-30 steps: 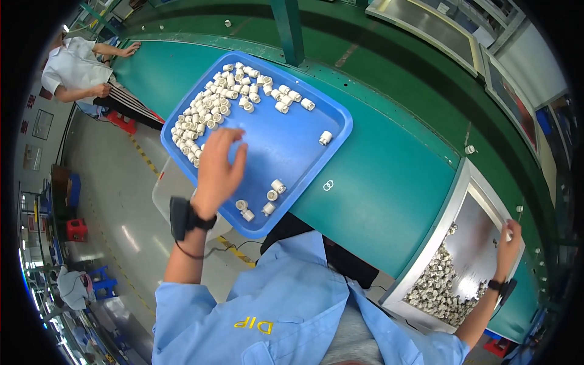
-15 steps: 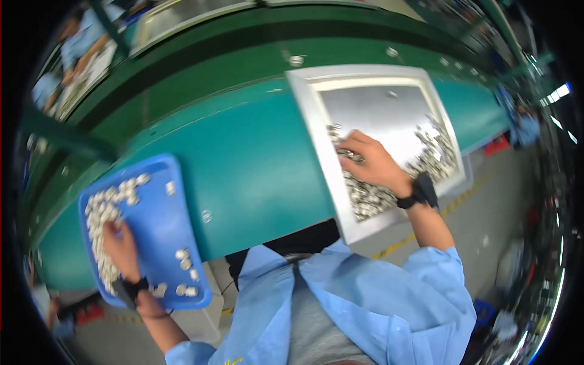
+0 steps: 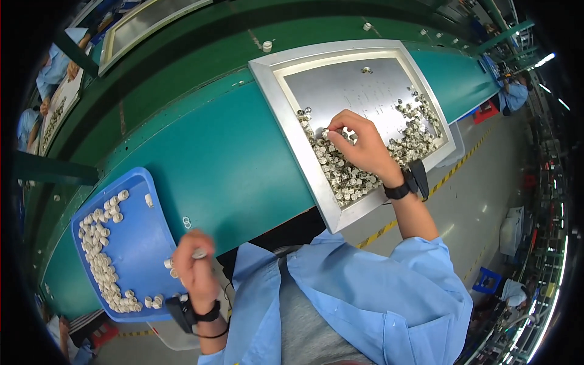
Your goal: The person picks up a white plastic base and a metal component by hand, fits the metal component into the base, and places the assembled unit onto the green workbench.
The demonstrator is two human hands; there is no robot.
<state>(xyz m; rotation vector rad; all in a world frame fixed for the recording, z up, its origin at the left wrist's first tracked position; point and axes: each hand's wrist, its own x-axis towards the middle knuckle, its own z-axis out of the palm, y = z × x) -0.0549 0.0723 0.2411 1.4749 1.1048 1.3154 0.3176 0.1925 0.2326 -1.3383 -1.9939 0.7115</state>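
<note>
My left hand (image 3: 193, 267) is a little blurred and closed on a small white cylindrical part (image 3: 199, 253), above the right edge of the blue tray (image 3: 143, 237). Many white ring-like parts (image 3: 100, 267) lie along that tray's left side, with a few near its front right. Over the silver-framed tray (image 3: 289, 143), my right hand (image 3: 363, 145) has its thumb and forefinger pinched on a small white-and-metal part (image 3: 326, 132). Beneath and around it are heaped small white-and-metal parts (image 3: 344, 179). More of these spread along the framed tray's right side.
Between the trays, a clear ring (image 3: 187, 222) lies on the teal bench top (image 3: 225, 164). Beyond runs a green conveyor belt (image 3: 201, 82) carrying a few white parts (image 3: 267, 45). A green post (image 3: 55, 168) stands at left. Other people work at far left and far right.
My left hand has lifted away from the parts at the blue tray's left and moved right, with a white cylindrical part. My right hand stays over the framed tray, its fingertips now pinched.
</note>
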